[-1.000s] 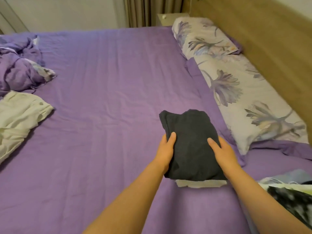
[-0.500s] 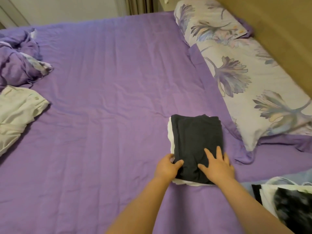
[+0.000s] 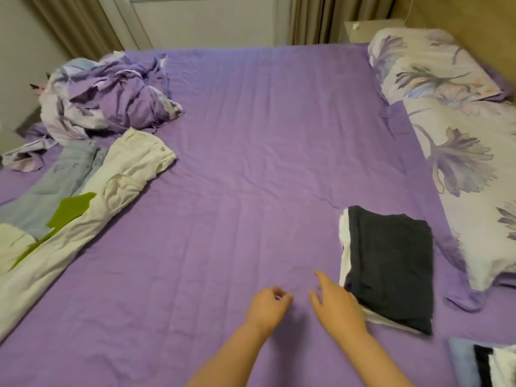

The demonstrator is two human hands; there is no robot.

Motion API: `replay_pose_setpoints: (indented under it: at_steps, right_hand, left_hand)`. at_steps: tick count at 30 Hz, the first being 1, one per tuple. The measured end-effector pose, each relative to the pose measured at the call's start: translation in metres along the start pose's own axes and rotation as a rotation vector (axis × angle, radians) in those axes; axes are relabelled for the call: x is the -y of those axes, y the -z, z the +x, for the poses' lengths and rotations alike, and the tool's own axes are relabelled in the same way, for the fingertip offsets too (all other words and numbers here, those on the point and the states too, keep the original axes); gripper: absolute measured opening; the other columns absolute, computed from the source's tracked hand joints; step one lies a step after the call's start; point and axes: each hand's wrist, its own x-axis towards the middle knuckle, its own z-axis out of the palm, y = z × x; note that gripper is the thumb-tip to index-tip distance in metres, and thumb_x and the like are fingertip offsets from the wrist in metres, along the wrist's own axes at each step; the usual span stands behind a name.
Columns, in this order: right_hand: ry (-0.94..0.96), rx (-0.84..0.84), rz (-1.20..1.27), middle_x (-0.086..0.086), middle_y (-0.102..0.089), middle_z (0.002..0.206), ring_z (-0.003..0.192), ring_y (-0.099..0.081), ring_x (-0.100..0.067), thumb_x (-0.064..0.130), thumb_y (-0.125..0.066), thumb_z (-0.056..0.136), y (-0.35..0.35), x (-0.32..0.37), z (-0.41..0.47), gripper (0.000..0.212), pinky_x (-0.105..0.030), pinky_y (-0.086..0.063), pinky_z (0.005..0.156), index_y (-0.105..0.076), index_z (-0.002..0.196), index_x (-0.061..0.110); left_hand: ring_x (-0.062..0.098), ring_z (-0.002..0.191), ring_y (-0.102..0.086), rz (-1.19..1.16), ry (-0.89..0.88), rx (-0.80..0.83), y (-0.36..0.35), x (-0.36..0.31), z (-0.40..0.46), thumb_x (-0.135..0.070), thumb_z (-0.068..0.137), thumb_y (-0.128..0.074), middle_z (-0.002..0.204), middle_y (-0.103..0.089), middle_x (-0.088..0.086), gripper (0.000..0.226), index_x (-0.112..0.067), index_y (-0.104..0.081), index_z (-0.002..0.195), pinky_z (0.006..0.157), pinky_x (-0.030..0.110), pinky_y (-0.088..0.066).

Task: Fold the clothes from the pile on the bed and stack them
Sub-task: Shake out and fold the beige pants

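Single view, head-worn, wide-angle. Looks forward and down from the near edge of the bed (image 3: 251,135), across it toward the curtained far wall (image 3: 201,20). Headboard (image 3: 474,29) at right. Forearms enter from bottom edge, close.

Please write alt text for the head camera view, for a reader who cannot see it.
Two empty hands, left hand and right hand, hover over a purple bed beside a folded dark garment stacked on a white one. Unfolded clothes lie at the left.

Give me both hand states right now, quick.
Left hand: fingers loosely curled, holding nothing.
Right hand: open, fingers spread, holding nothing.
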Motion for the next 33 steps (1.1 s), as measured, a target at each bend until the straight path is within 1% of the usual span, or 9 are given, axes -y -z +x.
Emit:
replay_pose_setpoints:
  at_steps: [2,6,10,12,16,20,27,31,33]
  right_hand:
    - [0.014,0.109,-0.022,-0.001,-0.058,0.129,0.118,-0.055,-0.022,0.037,-0.036,0.099,-0.016,0.02,-0.005,0.049,-0.031,-0.043,0.091,-0.027,0.146,0.022]
    - [0.07,0.203,-0.104,-0.003,-0.053,0.138,0.124,-0.052,-0.021,0.041,-0.037,0.099,-0.048,0.066,-0.015,0.048,-0.03,-0.042,0.097,-0.034,0.142,0.021]
    - [0.154,0.221,-0.162,-0.001,-0.051,0.141,0.128,-0.049,-0.018,0.047,-0.037,0.098,-0.075,0.125,-0.021,0.052,-0.029,-0.04,0.101,-0.034,0.144,0.022]
    - [0.205,0.245,-0.191,0.0,-0.048,0.143,0.13,-0.046,-0.016,0.047,-0.036,0.098,-0.087,0.161,-0.021,0.053,-0.027,-0.038,0.103,-0.033,0.145,0.023]
    - [0.29,0.278,-0.234,0.001,-0.046,0.145,0.131,-0.045,-0.015,0.048,-0.036,0.098,-0.106,0.243,-0.018,0.053,-0.025,-0.037,0.102,-0.032,0.146,0.025]
    - [0.375,0.29,-0.259,-0.001,-0.048,0.143,0.131,-0.045,-0.017,0.047,-0.037,0.099,-0.119,0.333,-0.008,0.051,-0.028,-0.038,0.101,-0.033,0.145,0.024]
    - [0.503,0.29,-0.292,-0.006,-0.052,0.139,0.127,-0.048,-0.023,0.041,-0.038,0.1,-0.132,0.47,0.016,0.046,-0.035,-0.041,0.1,-0.042,0.138,0.017]
    - [0.563,0.273,-0.322,-0.007,-0.054,0.135,0.123,-0.05,-0.026,0.04,-0.038,0.1,-0.145,0.536,0.031,0.043,-0.037,-0.043,0.098,-0.048,0.133,0.014]
    - [0.602,0.266,-0.334,-0.008,-0.054,0.134,0.122,-0.051,-0.028,0.039,-0.039,0.1,-0.155,0.567,0.039,0.042,-0.038,-0.043,0.098,-0.049,0.132,0.013]
  left_hand:
    - [0.026,0.098,-0.066,0.055,0.021,-0.026,0.022,0.024,-0.01,-0.033,0.092,-0.057,0.104,-0.071,0.01,0.025,-0.013,-0.067,0.102,0.083,0.031,-0.051]
    - [0.02,0.1,-0.065,0.109,0.07,-0.083,0.069,0.079,-0.027,-0.036,0.092,-0.055,0.103,-0.071,0.006,0.025,-0.016,-0.068,0.102,0.079,0.025,-0.047]
    - [0.02,0.101,-0.064,0.1,0.121,-0.126,0.121,0.136,-0.037,-0.037,0.092,-0.053,0.102,-0.071,0.005,0.026,-0.017,-0.068,0.1,0.082,0.026,-0.047]
    - [0.018,0.1,-0.064,0.091,0.139,-0.159,0.152,0.164,-0.041,-0.039,0.093,-0.053,0.102,-0.071,0.003,0.027,-0.018,-0.068,0.1,0.08,0.024,-0.046]
    - [0.016,0.099,-0.064,0.059,0.165,-0.213,0.22,0.217,-0.046,-0.038,0.094,-0.052,0.102,-0.071,0.002,0.028,-0.016,-0.069,0.1,0.08,0.024,-0.045]
    - [0.018,0.099,-0.064,0.007,0.195,-0.277,0.29,0.263,-0.049,-0.037,0.094,-0.053,0.101,-0.071,0.004,0.029,-0.014,-0.068,0.099,0.081,0.025,-0.045]
    - [0.022,0.094,-0.063,-0.079,0.238,-0.39,0.398,0.32,-0.052,-0.038,0.093,-0.054,0.098,-0.07,0.005,0.024,-0.017,-0.065,0.091,0.078,0.028,-0.046]
    - [0.023,0.089,-0.062,-0.15,0.233,-0.466,0.458,0.341,-0.046,-0.038,0.092,-0.055,0.09,-0.067,0.004,0.021,-0.023,-0.056,0.079,0.077,0.029,-0.046]
    - [0.021,0.088,-0.062,-0.178,0.236,-0.498,0.487,0.353,-0.04,-0.039,0.092,-0.055,0.089,-0.066,0.0,0.019,-0.022,-0.061,0.084,0.078,0.028,-0.046]
